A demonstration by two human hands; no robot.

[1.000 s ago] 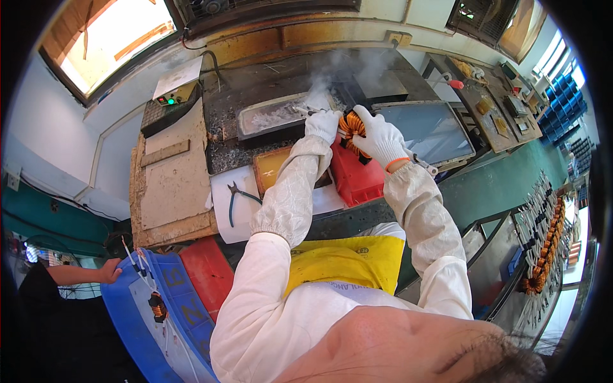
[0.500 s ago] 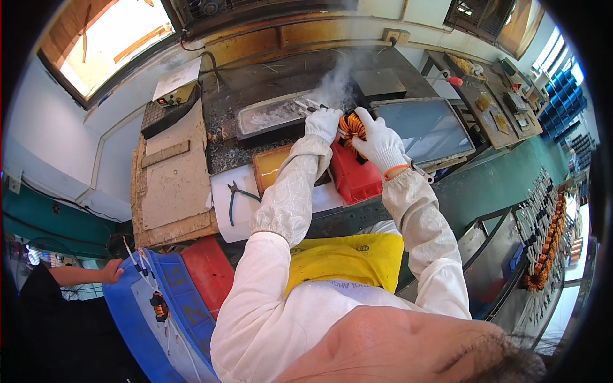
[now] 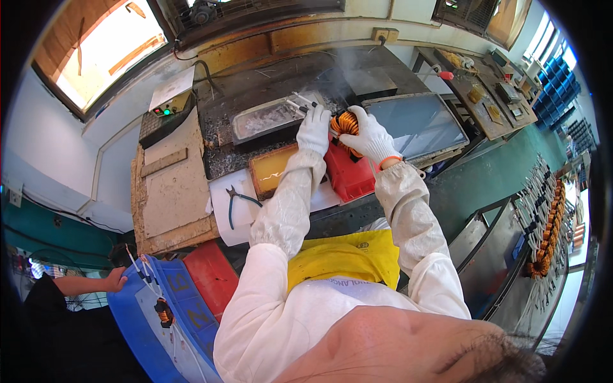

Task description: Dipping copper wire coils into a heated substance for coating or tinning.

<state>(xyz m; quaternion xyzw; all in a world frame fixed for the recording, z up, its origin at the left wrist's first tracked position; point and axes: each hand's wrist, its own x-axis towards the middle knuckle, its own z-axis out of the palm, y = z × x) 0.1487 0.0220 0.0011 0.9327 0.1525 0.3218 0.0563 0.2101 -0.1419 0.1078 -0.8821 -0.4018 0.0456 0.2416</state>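
Note:
My right hand [image 3: 375, 142], in a white glove, grips a toroidal coil [image 3: 345, 123] wound with orange copper wire. My gloved left hand [image 3: 313, 130] is closed on the coil's wire leads [image 3: 300, 104], whose white ends and black sleeves stick out past the fingertips. Those ends lie over the far right part of a rectangular solder pot [image 3: 268, 118] with a grey, crusted surface. Under the coil sits a red plastic bin [image 3: 350, 175]. Just left of my left forearm is a shallow tray of amber liquid [image 3: 271, 170].
Cutting pliers [image 3: 232, 203] lie on white paper. A control box [image 3: 171, 102] with a green light stands at the back left. Right of my hands is a grey-topped tray [image 3: 418, 124]. Finished coils [image 3: 549, 230] hang in a row at right. A co-worker's hand [image 3: 116, 279] holds a blue bin [image 3: 128, 306].
My left hand's fingers have straightened and point further away, and the lead ends have shifted a little left. The smoke over the bench has thinned. The coil stays in my right hand.

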